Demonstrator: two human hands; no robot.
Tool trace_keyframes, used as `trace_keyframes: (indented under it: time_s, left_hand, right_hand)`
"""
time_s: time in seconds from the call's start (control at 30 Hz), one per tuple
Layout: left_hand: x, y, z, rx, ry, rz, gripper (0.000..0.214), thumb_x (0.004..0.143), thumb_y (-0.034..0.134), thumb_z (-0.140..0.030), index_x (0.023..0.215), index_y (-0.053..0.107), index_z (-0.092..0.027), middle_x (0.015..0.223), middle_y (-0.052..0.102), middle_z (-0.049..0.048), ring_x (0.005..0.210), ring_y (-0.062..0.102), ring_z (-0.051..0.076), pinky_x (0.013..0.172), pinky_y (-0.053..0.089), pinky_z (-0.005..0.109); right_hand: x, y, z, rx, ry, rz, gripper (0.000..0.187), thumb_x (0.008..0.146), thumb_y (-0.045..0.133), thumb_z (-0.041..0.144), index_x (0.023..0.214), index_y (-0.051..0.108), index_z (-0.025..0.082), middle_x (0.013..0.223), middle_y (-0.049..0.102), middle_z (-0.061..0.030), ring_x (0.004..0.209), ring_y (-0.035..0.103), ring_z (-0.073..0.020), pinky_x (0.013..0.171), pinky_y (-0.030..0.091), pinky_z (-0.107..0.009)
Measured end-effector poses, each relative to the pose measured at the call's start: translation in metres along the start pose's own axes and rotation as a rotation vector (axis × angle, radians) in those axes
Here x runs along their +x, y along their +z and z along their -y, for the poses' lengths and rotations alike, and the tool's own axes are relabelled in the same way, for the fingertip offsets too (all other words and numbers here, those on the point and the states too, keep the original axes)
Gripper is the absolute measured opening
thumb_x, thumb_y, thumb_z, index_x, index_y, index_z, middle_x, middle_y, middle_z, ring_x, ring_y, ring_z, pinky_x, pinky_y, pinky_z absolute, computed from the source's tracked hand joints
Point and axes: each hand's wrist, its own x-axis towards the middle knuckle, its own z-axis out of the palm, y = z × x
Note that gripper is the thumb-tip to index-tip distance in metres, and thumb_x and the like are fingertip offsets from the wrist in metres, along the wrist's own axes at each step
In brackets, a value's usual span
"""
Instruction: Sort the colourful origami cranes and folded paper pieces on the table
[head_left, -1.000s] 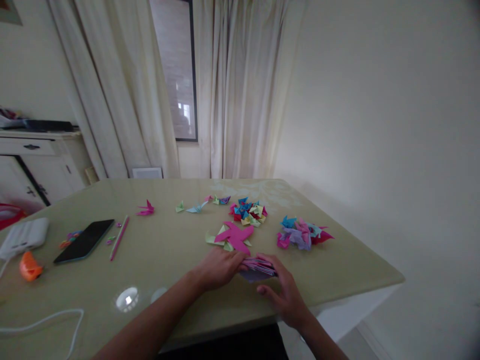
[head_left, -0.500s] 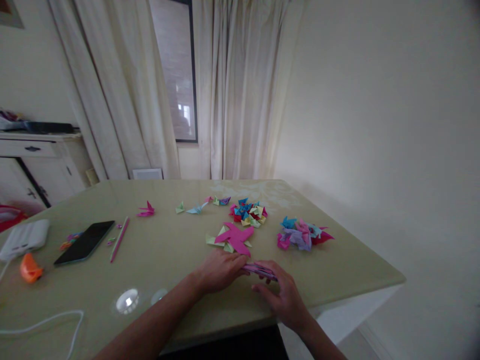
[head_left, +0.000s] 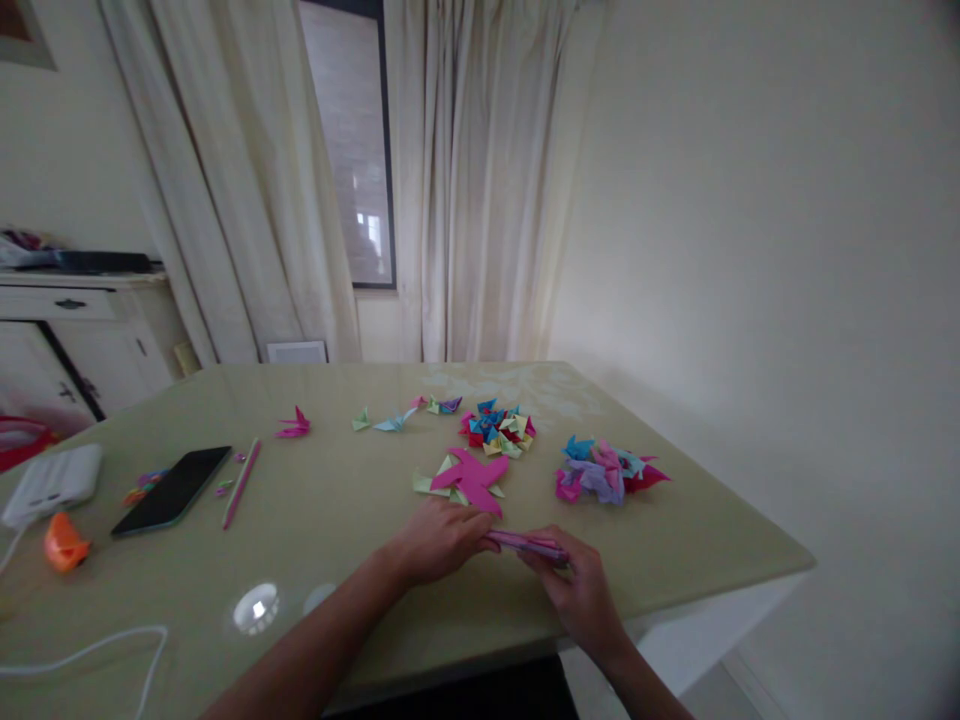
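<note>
The thin, flat folded piece of pink and lilac paper point(head_left: 527, 545) looks like a narrow strip seen almost edge-on, with a pink upper layer and a paler lilac edge under it. I hold it low over the near part of the table, close to the front edge. My left hand point(head_left: 441, 540) lies knuckles up, its fingertips closed on the strip's left end. My right hand point(head_left: 583, 592) pinches the right end between thumb and forefinger, the other fingers curled under. Whether the paper touches the tabletop I cannot tell. Just beyond my left hand lies a flat pink paper star point(head_left: 471, 476) on a few pale green folded pieces. Farther back sits a heap of small blue, red and yellow folded papers point(head_left: 496, 425), and to the right of the star a second heap of lilac, pink and blue folds point(head_left: 604, 472). All of it rests on a glossy olive-green table point(head_left: 337, 520), which also carries a black phone point(head_left: 172, 488) and a pink stick point(head_left: 241, 483) well off to my left. Behind the table hang cream curtains point(head_left: 480, 180) beside a dark-framed window point(head_left: 351, 150), with a plain pale wall point(head_left: 750, 250) to the right. The strip's long axis runs left to right across me, its right end dipping a little toward my right hand.
</note>
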Motion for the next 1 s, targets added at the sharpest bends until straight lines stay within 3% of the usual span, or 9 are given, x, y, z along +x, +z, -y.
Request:
trace_keyframes:
  time_s: [0.13, 0.27, 0.43, 0.57, 0.7, 0.83, 1.0]
  left_hand:
    - [-0.001, 0.002, 0.003, -0.006, 0.045, -0.039, 0.046, 0.109, 0.036, -0.052, 0.097, 0.066, -0.019, 0.081, 0.071, 0.0047, 0.068, 0.063, 0.016, 0.061, 0.035, 0.028]
    - [-0.004, 0.001, 0.008, -0.027, 0.095, -0.066, 0.053, 0.107, 0.035, -0.058, 0.09, 0.065, -0.018, 0.079, 0.07, 0.0047, 0.065, 0.061, 0.016, 0.06, 0.035, 0.028]
    - [-0.01, -0.01, 0.025, -0.329, -0.165, -0.189, 0.052, 0.109, 0.036, -0.051, 0.089, 0.069, -0.017, 0.078, 0.068, 0.0039, 0.069, 0.06, 0.014, 0.066, 0.039, 0.026]
    - [-0.007, -0.017, 0.033, -0.793, -0.313, -0.253, 0.051, 0.101, 0.055, -0.057, 0.084, 0.075, -0.013, 0.073, 0.067, 0.004, 0.066, 0.056, 0.013, 0.063, 0.041, 0.024]
    - [-0.006, -0.021, 0.032, -1.16, -0.435, -0.2, 0.049, 0.085, 0.076, -0.06, 0.089, 0.081, -0.011, 0.07, 0.072, 0.0061, 0.062, 0.058, 0.012, 0.061, 0.045, 0.024]
    - [-0.005, -0.023, 0.028, -1.297, -0.449, -0.212, 0.043, 0.077, 0.085, -0.054, 0.09, 0.084, -0.013, 0.073, 0.077, 0.0081, 0.066, 0.062, 0.013, 0.065, 0.049, 0.024]
    - [-0.002, -0.02, 0.026, -1.278, -0.474, -0.256, 0.037, 0.079, 0.085, -0.049, 0.089, 0.085, -0.014, 0.075, 0.078, 0.0083, 0.065, 0.063, 0.012, 0.063, 0.049, 0.023]
  right_hand:
    - [0.002, -0.001, 0.001, 0.042, -0.01, 0.053, 0.021, 0.093, 0.075, 0.039, 0.103, 0.079, 0.021, 0.092, 0.077, -0.0056, 0.083, 0.073, -0.0211, 0.076, 0.057, -0.027]
    - [0.002, 0.001, -0.002, 0.033, 0.012, 0.009, 0.02, 0.094, 0.073, 0.04, 0.092, 0.081, 0.022, 0.081, 0.076, -0.0039, 0.074, 0.071, -0.0195, 0.07, 0.055, -0.026]
    - [0.004, 0.0, -0.001, 0.078, 0.09, -0.134, 0.026, 0.092, 0.073, 0.045, 0.092, 0.081, 0.021, 0.084, 0.078, -0.0052, 0.078, 0.073, -0.022, 0.071, 0.057, -0.026]
    - [0.007, -0.002, 0.001, 0.096, 0.101, -0.2, 0.029, 0.089, 0.075, 0.048, 0.091, 0.08, 0.02, 0.084, 0.078, -0.0064, 0.078, 0.074, -0.0239, 0.072, 0.059, -0.028]
    - [0.008, -0.002, -0.002, 0.097, 0.085, -0.237, 0.029, 0.089, 0.075, 0.048, 0.091, 0.08, 0.019, 0.086, 0.079, -0.0075, 0.08, 0.075, -0.0244, 0.074, 0.061, -0.029]
    - [0.006, -0.001, -0.006, 0.09, 0.083, -0.271, 0.03, 0.089, 0.075, 0.049, 0.092, 0.079, 0.019, 0.087, 0.079, -0.0081, 0.082, 0.076, -0.0249, 0.076, 0.062, -0.03]
    - [0.003, -0.001, -0.006, 0.064, 0.072, -0.216, 0.03, 0.09, 0.076, 0.047, 0.098, 0.077, 0.018, 0.089, 0.079, -0.0085, 0.083, 0.076, -0.0254, 0.078, 0.063, -0.031]
